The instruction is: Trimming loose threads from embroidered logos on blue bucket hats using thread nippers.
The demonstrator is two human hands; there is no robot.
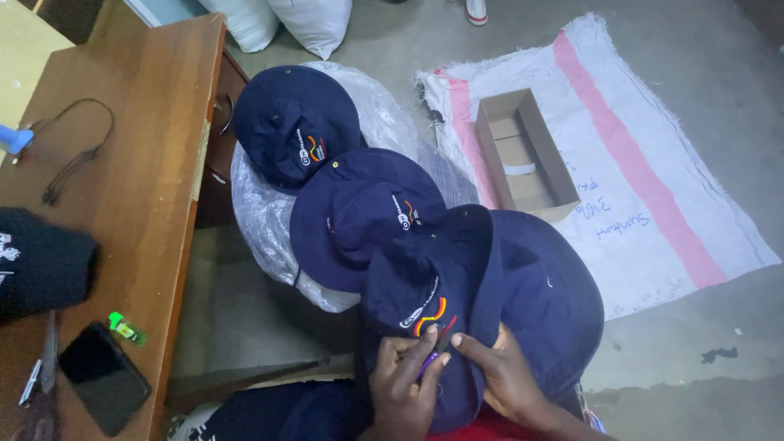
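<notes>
Sitting low over the work, the person is holding a navy bucket hat (482, 286) across the lap, directly under both hands, its crown rising away from the body and its brim spreading out to the right. The embroidered emblem (429, 314) on the crown is lying just above the fingertips, so neither hand has far to go; the left hand (404, 384) is the nearer to it. That hand is curled closed around a small purple tool (430, 359), pinching it against the cloth with the tip pointing up toward the emblem. The right hand (502, 371) is half closed, fingers bent and pressing down on the fabric just beside the tool, pinning the hat flat rather than gripping anything separate. Beyond the lap, two more navy hats (327, 163) are resting on a clear plastic bag (261, 212), trailing off up and left. Over on the tabletop (131, 163) at the left, a black phone (104, 377) is lying near the edge, well apart from the hands.
</notes>
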